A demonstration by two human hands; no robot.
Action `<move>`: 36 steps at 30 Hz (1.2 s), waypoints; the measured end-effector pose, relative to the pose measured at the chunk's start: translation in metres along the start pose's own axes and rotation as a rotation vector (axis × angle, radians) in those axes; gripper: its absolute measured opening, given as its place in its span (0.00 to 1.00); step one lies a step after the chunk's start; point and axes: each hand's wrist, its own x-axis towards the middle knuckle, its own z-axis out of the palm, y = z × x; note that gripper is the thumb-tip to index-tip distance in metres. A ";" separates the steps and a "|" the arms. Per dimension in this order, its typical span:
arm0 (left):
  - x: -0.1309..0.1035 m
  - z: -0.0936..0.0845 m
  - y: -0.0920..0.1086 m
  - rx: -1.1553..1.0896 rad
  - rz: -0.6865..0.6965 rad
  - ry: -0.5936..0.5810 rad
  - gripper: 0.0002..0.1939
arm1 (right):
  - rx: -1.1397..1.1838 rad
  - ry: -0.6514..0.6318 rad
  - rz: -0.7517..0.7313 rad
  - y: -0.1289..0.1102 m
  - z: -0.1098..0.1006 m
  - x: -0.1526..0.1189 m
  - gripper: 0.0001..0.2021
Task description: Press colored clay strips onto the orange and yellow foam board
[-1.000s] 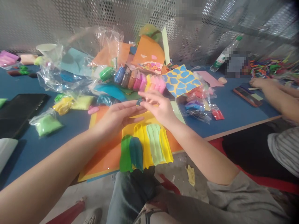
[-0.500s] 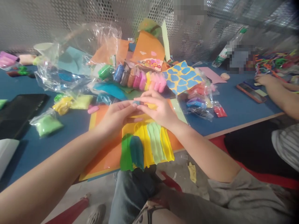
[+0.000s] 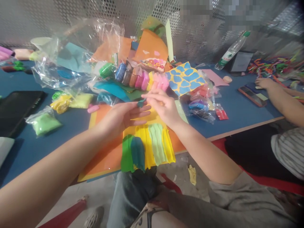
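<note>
A small lump of teal modelling clay point(image 3: 141, 103) is between my two hands, above the craft sheets. My left hand point(image 3: 123, 115) holds it at the thumb and forefinger, while its other fingers stretch out apart. A thin end of the lump reaches the pinched fingertips of my right hand point(image 3: 161, 106). Below both hands lies an orange sheet point(image 3: 102, 152). On its near part are soft strips side by side: a green strip point(image 3: 127, 155), a teal strip point(image 3: 138, 152), and yellow and pale green strips point(image 3: 158, 144). The strips' lower ends hang over the table's front edge.
Bagged clay point(image 3: 142, 79) in several colours lies behind my hands. A bag of green clay point(image 3: 45, 122) is on the left, near a black tray-like object point(image 3: 19, 107). To the right are a blue-patterned yellow card point(image 3: 186, 77), a phone point(image 3: 252, 96), a bottle point(image 3: 231, 52) and another person's hand point(image 3: 266, 84).
My right fingertips have drawn slightly away from my left hand, with the teal clay now stretched thin between them. The left fingers have spread further apart. The view has shifted slightly.
</note>
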 end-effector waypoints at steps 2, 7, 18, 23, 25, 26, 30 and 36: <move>0.000 -0.001 -0.001 -0.028 0.007 -0.019 0.13 | -0.033 -0.037 -0.078 -0.002 0.000 -0.001 0.09; 0.002 -0.004 -0.005 0.066 0.041 -0.066 0.13 | -0.035 0.040 -0.080 -0.005 0.005 -0.002 0.08; -0.001 -0.002 -0.004 0.053 0.060 -0.015 0.11 | -0.008 -0.130 -0.103 -0.003 -0.002 -0.003 0.11; 0.000 -0.002 -0.004 0.000 0.105 -0.048 0.15 | -0.022 -0.085 -0.132 -0.007 -0.001 -0.001 0.11; 0.001 -0.002 -0.004 0.040 0.131 -0.043 0.16 | 0.015 -0.065 -0.116 -0.007 0.001 -0.001 0.11; 0.002 -0.003 -0.004 0.054 0.140 -0.036 0.15 | 0.047 -0.058 -0.108 -0.007 0.002 -0.001 0.11; 0.003 -0.006 -0.005 0.073 0.162 0.000 0.15 | 0.100 -0.004 -0.072 -0.004 0.002 -0.002 0.09; 0.000 -0.002 -0.006 0.062 0.121 -0.029 0.16 | -0.031 0.027 -0.043 -0.003 0.003 -0.001 0.03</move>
